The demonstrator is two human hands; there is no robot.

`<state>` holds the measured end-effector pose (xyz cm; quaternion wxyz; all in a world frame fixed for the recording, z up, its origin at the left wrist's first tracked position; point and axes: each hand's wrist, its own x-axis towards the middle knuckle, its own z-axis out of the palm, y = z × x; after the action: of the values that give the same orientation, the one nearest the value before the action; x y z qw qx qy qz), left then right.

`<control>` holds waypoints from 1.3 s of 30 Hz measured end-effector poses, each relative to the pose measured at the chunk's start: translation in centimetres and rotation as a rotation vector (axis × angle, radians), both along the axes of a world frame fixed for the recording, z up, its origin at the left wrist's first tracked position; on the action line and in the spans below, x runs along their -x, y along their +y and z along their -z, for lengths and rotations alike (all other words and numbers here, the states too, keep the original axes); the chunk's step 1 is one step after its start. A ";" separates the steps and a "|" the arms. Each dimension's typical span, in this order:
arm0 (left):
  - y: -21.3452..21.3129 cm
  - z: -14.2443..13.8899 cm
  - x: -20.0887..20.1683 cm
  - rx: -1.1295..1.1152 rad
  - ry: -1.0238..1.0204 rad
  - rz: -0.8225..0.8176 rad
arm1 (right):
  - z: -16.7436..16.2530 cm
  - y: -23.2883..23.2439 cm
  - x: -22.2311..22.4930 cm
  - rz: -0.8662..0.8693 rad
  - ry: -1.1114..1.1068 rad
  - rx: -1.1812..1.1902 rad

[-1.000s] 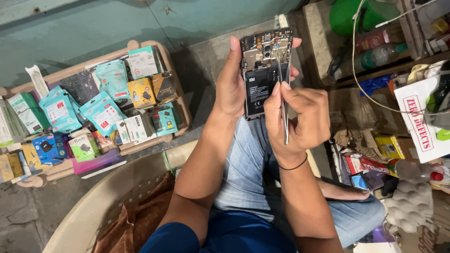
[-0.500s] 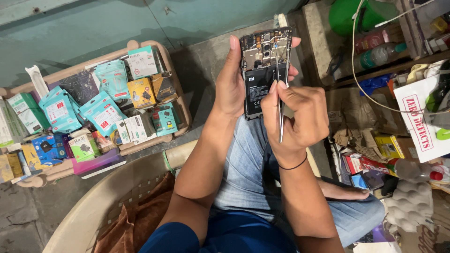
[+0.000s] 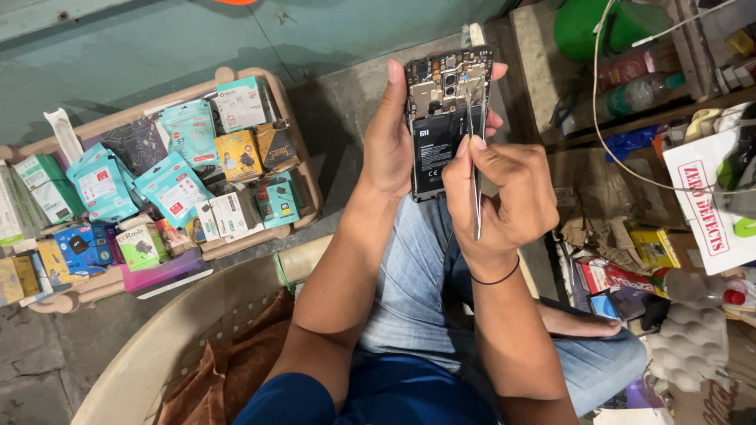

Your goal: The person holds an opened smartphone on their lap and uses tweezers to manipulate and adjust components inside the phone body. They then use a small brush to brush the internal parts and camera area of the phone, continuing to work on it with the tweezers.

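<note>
Left hand (image 3: 391, 145) was raised, fingers wrapped in a firm grip. Right hand (image 3: 508, 193) was raised beside it, fingers pinched closed, wrist bent.

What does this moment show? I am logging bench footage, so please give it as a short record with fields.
left hand: left hand holds an opened phone, back cover off, upright before the camera
right hand: right hand pinches metal tweezers, tips at the phone's upper board
phone state: black battery and circuit board exposed
seat: person in blue jeans sits on a beige plastic chair
left of the hands: tray packed with small boxed accessories
right of the hands: shelf clutter, a green bottle, a white cable
</note>
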<state>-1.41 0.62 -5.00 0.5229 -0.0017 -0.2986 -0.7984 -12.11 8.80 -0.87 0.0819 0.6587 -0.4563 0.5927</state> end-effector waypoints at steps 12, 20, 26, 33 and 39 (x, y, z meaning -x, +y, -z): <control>0.0 -0.1 0.1 -0.013 -0.001 0.011 | 0.0 -0.2 0.1 0.006 0.016 0.010; 0.0 -0.1 0.1 -0.005 -0.003 0.009 | -0.1 -0.1 0.0 0.008 0.012 0.001; 0.0 0.1 0.0 -0.005 -0.005 0.002 | 0.3 -0.1 0.1 -0.002 0.001 -0.002; -0.1 0.5 -0.2 -0.007 0.020 0.022 | 1.7 0.5 0.1 0.038 -0.068 0.091; -0.3 0.5 -0.3 0.021 0.000 0.020 | 2.6 0.7 -0.2 0.028 -0.067 0.072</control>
<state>-1.11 0.35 -5.55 0.5146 -0.0101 -0.3069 -0.8006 -11.96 9.48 -3.51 0.0984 0.6285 -0.4465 0.6293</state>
